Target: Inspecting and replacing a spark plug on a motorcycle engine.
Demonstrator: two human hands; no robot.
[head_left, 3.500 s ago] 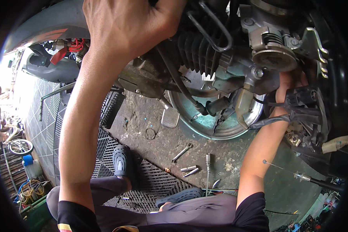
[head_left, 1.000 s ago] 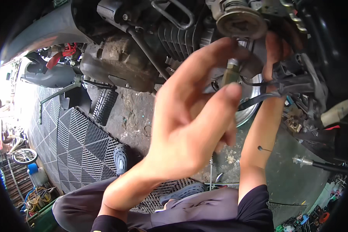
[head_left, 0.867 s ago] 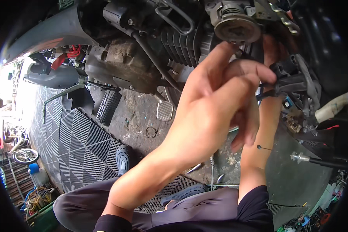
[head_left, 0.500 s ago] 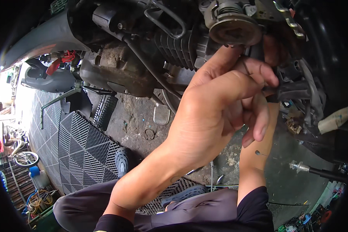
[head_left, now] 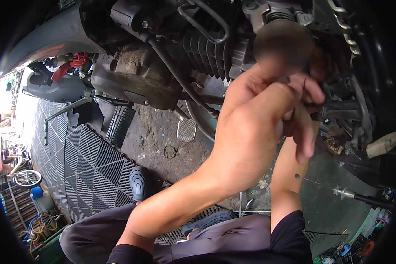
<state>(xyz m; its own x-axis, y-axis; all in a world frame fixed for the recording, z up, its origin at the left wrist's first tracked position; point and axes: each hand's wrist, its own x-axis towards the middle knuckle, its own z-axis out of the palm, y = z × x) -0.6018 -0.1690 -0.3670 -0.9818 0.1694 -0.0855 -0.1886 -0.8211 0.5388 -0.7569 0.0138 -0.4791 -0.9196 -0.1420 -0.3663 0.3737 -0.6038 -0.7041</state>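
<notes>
My left hand (head_left: 255, 132) has its fingers curled together beneath the engine (head_left: 207, 48), perhaps pinching something small. My right hand's (head_left: 323, 66) fingers are hidden; I cannot tell their state.

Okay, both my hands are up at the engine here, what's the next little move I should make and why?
Probably lower the left hand a little. It sits right in front of the camera and hides the right hand, whose forearm reaches up behind it toward the engine, so the spot being worked on cannot be seen.
</notes>
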